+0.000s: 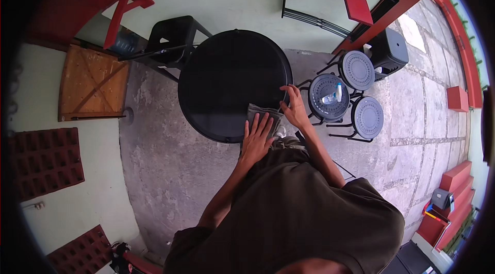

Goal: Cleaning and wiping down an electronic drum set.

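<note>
A folded grey cloth point(253, 111) lies on the near right edge of a round black table point(232, 77). My left hand point(256, 138) rests flat on this cloth with its fingers spread, pressing it to the tabletop. At the table's right rim is my right hand point(295, 108), its fingers bent and apart; whether they touch the rim is hard to tell. To the right of that hand, a clear spray bottle point(331, 98) with a blue and white head lies on its side on a round dark stool point(316, 85).
Two more round stools point(357, 69) point(368, 117) stand beside it, near a black plastic stool point(395, 50). Another black stool point(170, 36) is behind the table, by the wall. A wooden board point(93, 84) leans at the left wall. Concrete floor point(162, 165) surrounds the table.
</note>
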A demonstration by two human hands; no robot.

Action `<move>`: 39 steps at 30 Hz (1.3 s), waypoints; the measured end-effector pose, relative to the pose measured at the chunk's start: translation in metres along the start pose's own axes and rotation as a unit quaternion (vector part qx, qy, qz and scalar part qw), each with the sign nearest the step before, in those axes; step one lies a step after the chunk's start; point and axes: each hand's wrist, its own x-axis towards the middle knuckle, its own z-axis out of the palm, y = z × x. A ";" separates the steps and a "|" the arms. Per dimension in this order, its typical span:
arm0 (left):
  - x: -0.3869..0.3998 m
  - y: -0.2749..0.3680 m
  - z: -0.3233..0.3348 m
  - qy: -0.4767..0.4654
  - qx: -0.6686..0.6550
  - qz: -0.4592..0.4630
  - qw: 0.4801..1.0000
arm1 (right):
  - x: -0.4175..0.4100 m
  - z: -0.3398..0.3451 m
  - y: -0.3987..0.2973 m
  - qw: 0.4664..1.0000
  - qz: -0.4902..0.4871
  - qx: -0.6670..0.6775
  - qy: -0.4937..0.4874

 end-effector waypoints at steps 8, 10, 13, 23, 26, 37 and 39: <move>0.075 -0.025 -0.006 0.025 0.020 0.080 0.996 | -0.013 -0.010 0.004 0.998 0.013 0.059 -0.014; 0.114 -0.036 -0.005 0.049 0.038 0.095 0.994 | -0.019 -0.020 -0.004 0.997 0.013 0.071 0.004; 0.179 -0.058 -0.002 0.072 0.065 0.075 0.992 | -0.033 -0.031 -0.004 0.997 0.034 0.075 0.007; 0.201 -0.045 0.017 0.073 0.088 0.049 0.992 | -0.046 -0.039 0.018 0.993 0.078 0.081 0.021; 0.137 -0.022 0.017 0.080 0.068 0.078 0.991 | -0.034 -0.026 0.011 0.995 0.048 0.082 0.006; 0.043 -0.009 0.006 -0.001 0.040 0.092 0.995 | -0.008 0.004 -0.003 0.999 -0.010 0.037 0.000; 0.062 -0.013 0.003 0.002 0.036 0.110 0.993 | -0.010 0.000 0.002 0.999 -0.018 0.043 0.013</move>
